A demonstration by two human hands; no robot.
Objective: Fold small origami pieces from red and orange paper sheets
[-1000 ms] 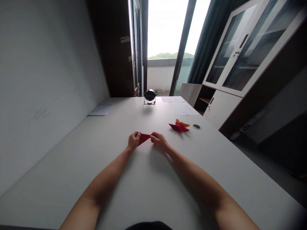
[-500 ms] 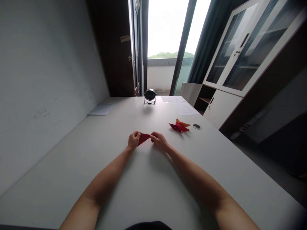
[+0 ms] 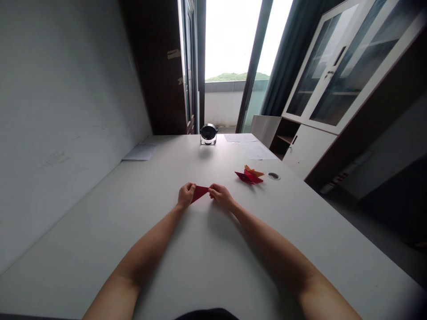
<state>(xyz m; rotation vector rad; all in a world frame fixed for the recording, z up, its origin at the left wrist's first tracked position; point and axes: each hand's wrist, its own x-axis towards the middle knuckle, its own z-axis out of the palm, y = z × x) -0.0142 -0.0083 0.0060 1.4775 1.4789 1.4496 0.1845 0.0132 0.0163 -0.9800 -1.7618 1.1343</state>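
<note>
A piece of red folded paper (image 3: 200, 193), shaped like a triangle, is held between my two hands just above or on the white table. My left hand (image 3: 187, 194) is closed on its wide left side, thumb on top. At the pointed right end, my right hand (image 3: 219, 194) pinches the tip between thumb and fingers. Farther right lie red folded paper pieces (image 3: 249, 177) with an orange folded paper piece (image 3: 255, 171) behind them, apart from my hands.
On the white table (image 3: 200, 258), a round black lamp-like object (image 3: 208, 132) stands at the far edge. Paper sheets (image 3: 256, 150) lie at the back right, and a white stack (image 3: 140, 152) by the left wall. A round cable hole (image 3: 274, 176) is at the right.
</note>
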